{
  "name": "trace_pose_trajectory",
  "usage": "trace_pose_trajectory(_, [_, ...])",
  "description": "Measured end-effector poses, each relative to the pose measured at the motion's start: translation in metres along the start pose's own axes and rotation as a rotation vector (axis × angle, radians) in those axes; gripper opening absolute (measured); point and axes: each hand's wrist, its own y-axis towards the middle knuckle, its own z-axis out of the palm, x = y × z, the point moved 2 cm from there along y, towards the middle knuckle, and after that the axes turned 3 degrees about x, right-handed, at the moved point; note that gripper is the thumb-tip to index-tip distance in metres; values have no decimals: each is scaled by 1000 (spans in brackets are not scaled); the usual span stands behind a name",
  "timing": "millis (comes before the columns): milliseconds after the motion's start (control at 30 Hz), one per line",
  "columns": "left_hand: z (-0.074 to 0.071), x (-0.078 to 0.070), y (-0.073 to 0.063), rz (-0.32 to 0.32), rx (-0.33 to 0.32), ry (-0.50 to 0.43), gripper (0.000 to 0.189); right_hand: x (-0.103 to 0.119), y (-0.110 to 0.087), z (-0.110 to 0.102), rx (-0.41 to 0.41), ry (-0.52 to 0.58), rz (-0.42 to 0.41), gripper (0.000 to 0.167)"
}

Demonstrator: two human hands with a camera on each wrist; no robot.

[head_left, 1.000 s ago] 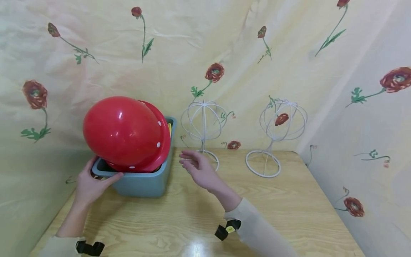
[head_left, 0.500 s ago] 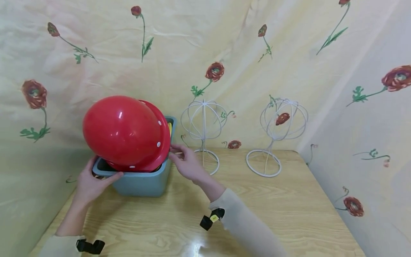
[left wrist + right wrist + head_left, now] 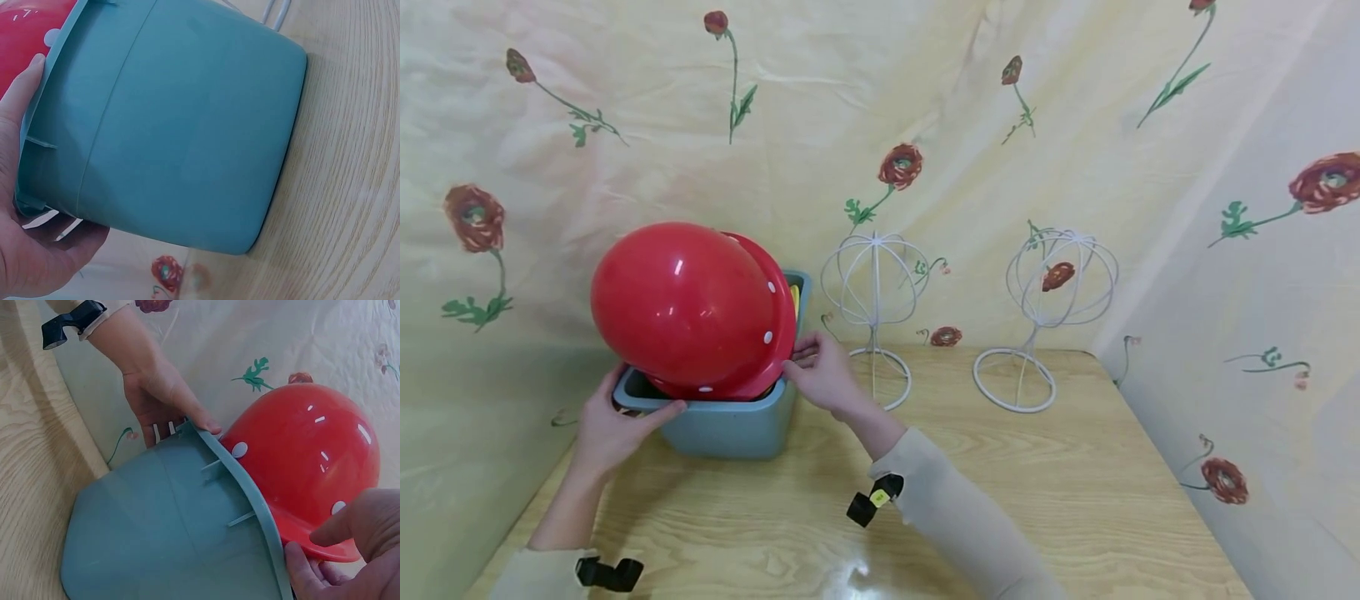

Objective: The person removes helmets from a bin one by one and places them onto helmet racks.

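A red hard hat [image 3: 685,308] with white round studs lies tilted on its side in a blue-grey plastic bin [image 3: 726,433], its dome to the left and its brim to the right. My left hand [image 3: 610,429] grips the bin's front left corner, thumb along the rim. At the bin's right side, my right hand [image 3: 826,375] pinches the hat's brim. The right wrist view shows the thumb on the brim [image 3: 294,534] and the other fingers below it, beside the bin's rim. Something yellow [image 3: 796,297] peeks out behind the brim; what it is stays hidden.
Two white wire stands with globe-shaped tops stand right of the bin, a nearer-to-centre stand [image 3: 874,323] and a right stand [image 3: 1037,323]. All rest on a wooden table [image 3: 1075,500]. Flower-printed cloth [image 3: 790,167] hangs close behind and along the sides.
My right hand has moved left from beside the middle stand to the hat and now pinches its brim. The left hand keeps its grip on the bin; hat and bin look still.
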Motion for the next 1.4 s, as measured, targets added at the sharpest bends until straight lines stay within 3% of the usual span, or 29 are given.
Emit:
trace_pose_trajectory(167, [1,1,-2,23,-7,-7,95,-6,1,5,-85,29,-39,22])
trace_pose_trajectory(267, [3,1,-2,40,-15,-17,91,-5,0,8,-94,15,-84,16])
trace_pose_trajectory(467, [4,1,1,76,-32,-29,88,6,-3,11,-36,41,-91,18])
trace_pose_trajectory(667, [3,-1,2,72,-39,-34,87,6,-1,14,23,117,-92,27])
trace_pose_trajectory(867, [1,1,1,42,-25,-6,90,1,8,12,130,134,-63,31])
trace_pose_trajectory(1133, [-3,-2,5,52,-30,70,96,4,16,14,250,195,-72,36])
trace_pose_trajectory(1400, [-4,-7,11,15,6,127,102,2,22,17,272,218,-23,30])
